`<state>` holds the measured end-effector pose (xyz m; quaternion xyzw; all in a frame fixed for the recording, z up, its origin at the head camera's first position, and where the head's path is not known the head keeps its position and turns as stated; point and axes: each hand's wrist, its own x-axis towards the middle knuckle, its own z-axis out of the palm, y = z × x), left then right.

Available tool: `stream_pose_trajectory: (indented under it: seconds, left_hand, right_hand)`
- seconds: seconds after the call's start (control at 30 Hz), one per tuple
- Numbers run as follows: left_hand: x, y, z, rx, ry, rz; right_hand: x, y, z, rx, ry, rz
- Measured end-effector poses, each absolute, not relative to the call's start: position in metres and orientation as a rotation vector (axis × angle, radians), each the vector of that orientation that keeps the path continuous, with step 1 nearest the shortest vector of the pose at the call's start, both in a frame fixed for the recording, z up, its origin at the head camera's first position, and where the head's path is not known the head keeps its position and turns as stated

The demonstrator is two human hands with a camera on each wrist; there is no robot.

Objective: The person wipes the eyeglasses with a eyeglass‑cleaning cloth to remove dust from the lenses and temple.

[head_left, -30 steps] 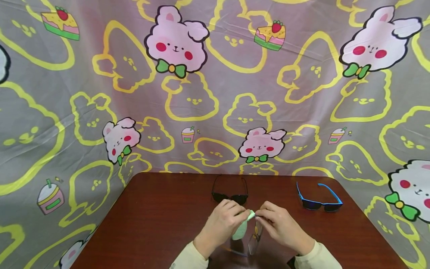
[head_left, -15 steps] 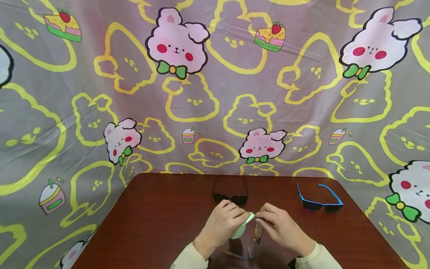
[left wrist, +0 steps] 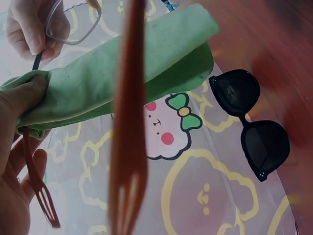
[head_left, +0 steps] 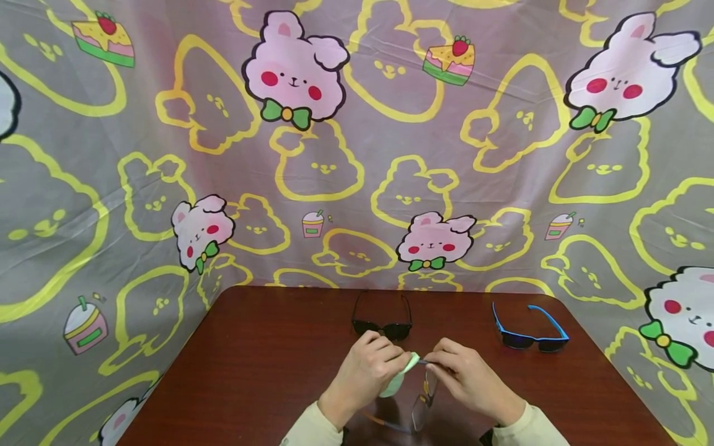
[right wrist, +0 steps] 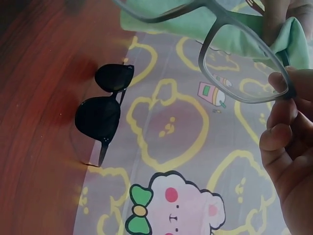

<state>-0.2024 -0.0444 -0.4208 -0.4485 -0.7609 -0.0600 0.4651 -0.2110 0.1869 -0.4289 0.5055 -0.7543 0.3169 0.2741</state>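
Observation:
Clear-lensed glasses (head_left: 422,402) are held up between the two hands above the table. The left hand (head_left: 367,370) pinches a light green cloth (head_left: 395,383) folded round one temple; in the left wrist view the orange-brown temple tip (left wrist: 40,188) sticks out below the cloth (left wrist: 93,81). The right hand (head_left: 471,379) pinches the frame near the hinge of that temple, as the right wrist view shows with its fingers at the corner of the grey rim (right wrist: 234,101). The other temple, orange and grey, hangs lower, toward the person.
Black sunglasses (head_left: 382,328) lie on the brown table (head_left: 268,359) just beyond the left hand. Blue-framed sunglasses (head_left: 534,339) lie at the right. A patterned curtain (head_left: 357,155) surrounds the table's back and sides.
The left hand and the cloth have moved slightly left along the temple, showing more of it between the hands. The right hand keeps its pinch, almost still.

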Motion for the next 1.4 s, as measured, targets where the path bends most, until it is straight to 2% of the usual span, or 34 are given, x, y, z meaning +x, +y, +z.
stream_pose_trajectory:
  seconds: [1.4]
  left_hand:
    - [-0.205,-0.065,-0.419,-1.073,-1.86,-0.194]
  right_hand:
    - [-0.209,0.208,-0.43,1.312,-2.11,0.843]
